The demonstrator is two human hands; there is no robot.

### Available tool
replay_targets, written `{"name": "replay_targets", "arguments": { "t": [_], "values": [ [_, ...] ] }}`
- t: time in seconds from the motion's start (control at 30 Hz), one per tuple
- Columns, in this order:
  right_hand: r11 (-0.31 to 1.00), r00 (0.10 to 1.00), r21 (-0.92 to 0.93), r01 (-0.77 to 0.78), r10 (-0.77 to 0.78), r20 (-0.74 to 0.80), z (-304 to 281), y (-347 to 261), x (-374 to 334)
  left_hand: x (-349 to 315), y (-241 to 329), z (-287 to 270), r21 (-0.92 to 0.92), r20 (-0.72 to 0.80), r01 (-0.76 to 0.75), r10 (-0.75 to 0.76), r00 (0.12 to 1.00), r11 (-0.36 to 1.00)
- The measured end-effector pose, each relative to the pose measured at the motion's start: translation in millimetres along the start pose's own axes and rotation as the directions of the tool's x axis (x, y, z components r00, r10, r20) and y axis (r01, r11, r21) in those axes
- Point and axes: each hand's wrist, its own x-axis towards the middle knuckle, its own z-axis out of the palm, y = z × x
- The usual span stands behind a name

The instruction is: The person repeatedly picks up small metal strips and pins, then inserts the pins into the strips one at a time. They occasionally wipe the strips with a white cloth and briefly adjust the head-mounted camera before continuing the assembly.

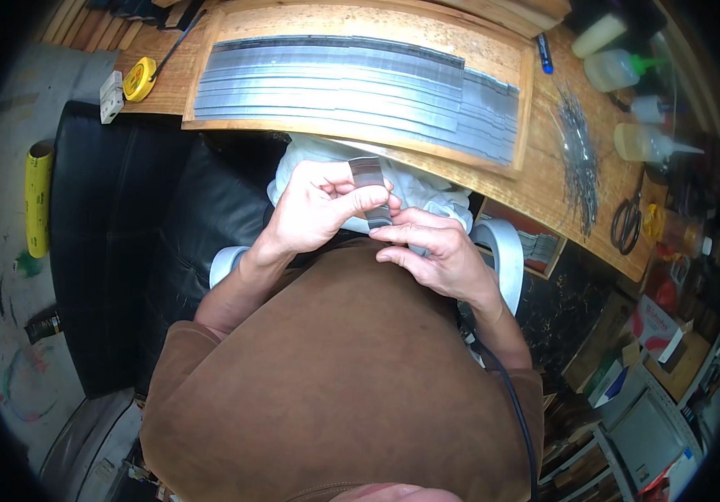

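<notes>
Both hands are pinching one short grey strip over the lap, just in front of the board: the left hand is closing thumb and fingers on its upper part, the right hand is gripping its lower end. Judging by the bend, the strip is being flexed; fingertips should be staying near the edges, pressure even, so it is not creasing. More strips are lying side by side on the board.
</notes>
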Motion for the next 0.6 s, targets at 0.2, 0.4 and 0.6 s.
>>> {"name": "replay_targets", "arguments": {
  "t": [0.2, 0.4, 0.6],
  "values": [
    [0.984, 0.978, -0.022, 0.175, -0.177, -0.111, 14.3, 29.2, -6.3, -6.7, 4.8, 9.5, 0.031, 0.112, -0.121, 0.117, 0.987, 0.992],
    [0.938, 0.907, -0.176, 0.298, -0.336, -0.255, 22.1, 41.4, -9.8, -7.7, -15.4, 17.0, 0.204, 0.179, -0.392, 0.359, 0.916, 0.897],
    [0.915, 0.877, -0.242, 0.322, -0.384, -0.289, 27.0, 45.1, -13.5, -8.6, -26.8, 19.7, 0.119, 0.166, -0.323, 0.302, 0.939, 0.939]
  ]
}}
